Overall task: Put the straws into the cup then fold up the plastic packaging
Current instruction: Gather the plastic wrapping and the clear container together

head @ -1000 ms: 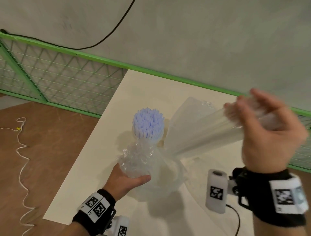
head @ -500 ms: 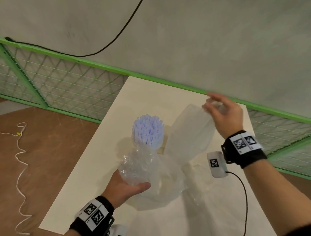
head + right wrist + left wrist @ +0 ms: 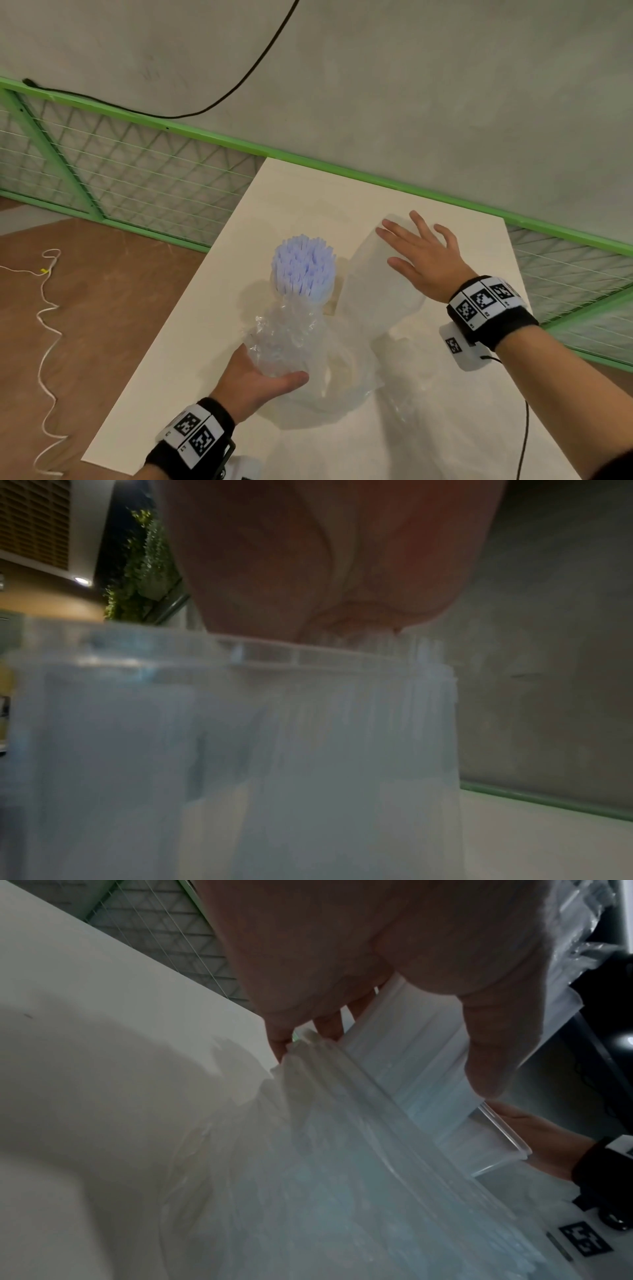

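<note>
Right hand (image 3: 423, 262) has dropped from mid-air, fingers now splayed flat on the cup (image 3: 380, 274). Left hand (image 3: 255, 377) still grips bagged straws (image 3: 303, 269) beside it (packaging (image 3: 291, 337) still on). Insertion pending.

Head view bright, evenly lit, edges bowed; both wrist views dim, grainy, blurred close up.

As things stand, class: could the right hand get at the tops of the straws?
Probably yes. The right hand lies flat on the plastic packaging, holding nothing, and the straws stand just beside it with their tops uncovered.
</note>
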The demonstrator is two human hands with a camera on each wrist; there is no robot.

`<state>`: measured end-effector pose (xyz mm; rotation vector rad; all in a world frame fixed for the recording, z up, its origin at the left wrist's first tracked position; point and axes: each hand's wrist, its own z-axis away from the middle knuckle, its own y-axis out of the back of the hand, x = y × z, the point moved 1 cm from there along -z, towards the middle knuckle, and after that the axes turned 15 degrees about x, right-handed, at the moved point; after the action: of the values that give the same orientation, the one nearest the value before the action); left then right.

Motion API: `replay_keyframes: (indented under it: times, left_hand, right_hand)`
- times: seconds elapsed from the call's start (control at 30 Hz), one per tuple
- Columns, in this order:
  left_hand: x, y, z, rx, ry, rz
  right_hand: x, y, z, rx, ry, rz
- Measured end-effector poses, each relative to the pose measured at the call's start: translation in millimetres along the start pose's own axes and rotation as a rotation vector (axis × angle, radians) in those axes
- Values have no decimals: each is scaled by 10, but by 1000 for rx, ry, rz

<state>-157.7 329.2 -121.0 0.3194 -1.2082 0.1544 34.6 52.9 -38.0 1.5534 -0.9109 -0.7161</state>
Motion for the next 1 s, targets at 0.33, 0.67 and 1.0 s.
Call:
replay_keyframes:
  times: [0.33,0.67,1.0]
  left_hand:
    - [17,15,27,-31,3,2]
    - [39,-3,52,-64,-5,13]
    - [100,-36,84,-124,-84,35]
  right_hand:
    - [-729,459,198,569,79,-350]
    - [-1238,-85,559,-130,2,-734]
    - [-1213,-120,466,-79,41,-853]
